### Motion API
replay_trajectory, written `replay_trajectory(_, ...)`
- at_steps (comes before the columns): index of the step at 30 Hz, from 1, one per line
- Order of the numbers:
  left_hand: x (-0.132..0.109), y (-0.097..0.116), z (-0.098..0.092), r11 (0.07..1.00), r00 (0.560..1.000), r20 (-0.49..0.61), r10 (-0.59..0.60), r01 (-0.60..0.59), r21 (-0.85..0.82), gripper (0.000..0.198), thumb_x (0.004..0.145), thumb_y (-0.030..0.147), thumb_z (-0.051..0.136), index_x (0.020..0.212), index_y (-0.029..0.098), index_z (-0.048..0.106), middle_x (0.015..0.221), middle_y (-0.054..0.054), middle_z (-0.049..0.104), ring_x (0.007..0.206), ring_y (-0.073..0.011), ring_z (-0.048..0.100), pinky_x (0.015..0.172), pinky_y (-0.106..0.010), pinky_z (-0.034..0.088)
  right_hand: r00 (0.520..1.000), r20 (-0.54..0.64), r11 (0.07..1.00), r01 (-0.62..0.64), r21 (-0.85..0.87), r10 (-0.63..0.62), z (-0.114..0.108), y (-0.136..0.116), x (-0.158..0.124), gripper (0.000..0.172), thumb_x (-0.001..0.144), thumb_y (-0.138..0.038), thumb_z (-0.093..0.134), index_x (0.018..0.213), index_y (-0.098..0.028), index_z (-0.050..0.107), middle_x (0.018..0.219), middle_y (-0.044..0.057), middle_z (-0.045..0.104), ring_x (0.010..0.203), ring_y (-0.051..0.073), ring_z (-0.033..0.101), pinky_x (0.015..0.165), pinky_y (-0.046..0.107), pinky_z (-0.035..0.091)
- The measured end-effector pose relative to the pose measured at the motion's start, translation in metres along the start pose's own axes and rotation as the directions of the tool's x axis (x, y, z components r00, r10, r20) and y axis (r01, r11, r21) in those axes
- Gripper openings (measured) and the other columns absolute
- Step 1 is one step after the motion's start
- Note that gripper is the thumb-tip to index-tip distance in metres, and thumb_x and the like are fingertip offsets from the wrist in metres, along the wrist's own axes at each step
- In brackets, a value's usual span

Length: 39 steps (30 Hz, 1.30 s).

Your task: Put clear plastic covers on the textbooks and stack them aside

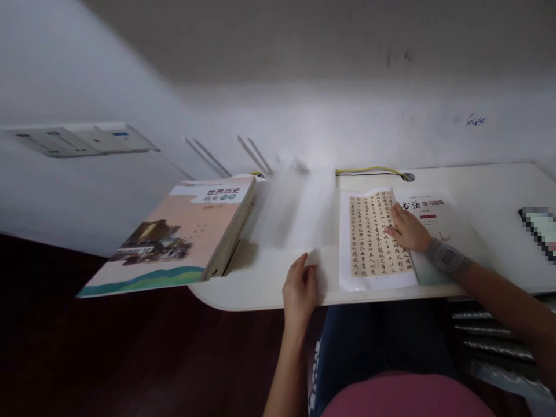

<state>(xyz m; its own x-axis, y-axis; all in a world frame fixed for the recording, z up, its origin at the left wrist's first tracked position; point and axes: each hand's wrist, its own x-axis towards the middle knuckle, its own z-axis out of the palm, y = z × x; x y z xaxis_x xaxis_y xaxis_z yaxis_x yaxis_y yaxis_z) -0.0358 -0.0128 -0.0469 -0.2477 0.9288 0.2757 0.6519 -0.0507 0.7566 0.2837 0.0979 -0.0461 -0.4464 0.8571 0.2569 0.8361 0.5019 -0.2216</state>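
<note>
My left hand [299, 288] pinches the near corner of a white sheet [295, 214] that is smeared by motion over the middle of the white desk [490, 191]. My right hand [407, 227] lies flat with fingers stretched out on a calligraphy sheet [369, 237] covered in columns of characters. That sheet rests partly over a white booklet [438, 217] with black and red print. A grey band wraps my right wrist.
A stack of textbooks [174, 237] with a peach cover overhangs the desk's left end. A yellow-and-black cable [369, 171] runs to a hole at the back edge. A phone [541, 229] lies at the far right. White wall behind, dark floor below.
</note>
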Motion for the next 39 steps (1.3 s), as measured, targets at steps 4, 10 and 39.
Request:
replay_trajectory(4,0.001,0.002,0.002,0.999,1.0,-0.01,0.017,-0.016,0.03,0.037,0.084,0.024,0.044,0.118,0.015,0.055,0.117,-0.012,0.06,0.092,-0.0186,0.064,0.093,-0.037,0.048,0.995,0.044,0.996,0.083,0.025,-0.084,0.0,0.002,0.003,0.074,0.091,-0.057,0.022,0.145,-0.007,0.018,0.15,0.02,0.022,0.138,0.032,0.02,0.109,0.051,0.027)
replay_trajectory(10,0.002,0.0,0.005,0.998,0.998,-0.01,0.055,-0.055,0.027,0.037,0.084,0.026,0.045,0.119,0.016,0.054,0.119,-0.012,0.058,0.095,-0.0187,0.063,0.093,-0.037,0.047,1.0,-0.031,0.992,-0.001,0.127,0.005,-0.007,-0.013,-0.011,0.065,0.093,-0.054,0.023,0.146,-0.016,0.022,0.151,0.014,0.023,0.138,0.031,0.021,0.107,0.051,0.031)
replay_trajectory(39,0.002,0.003,0.005,0.992,0.994,-0.034,0.105,-0.102,0.068,0.037,0.084,0.024,0.044,0.118,0.014,0.056,0.12,-0.014,0.058,0.106,-0.0215,0.059,0.096,-0.038,0.045,0.949,0.163,0.955,0.24,0.173,-0.268,-0.029,-0.038,-0.071,0.07,0.092,-0.048,0.036,0.148,-0.02,0.006,0.155,0.01,0.0,0.141,0.029,0.005,0.111,0.051,0.021)
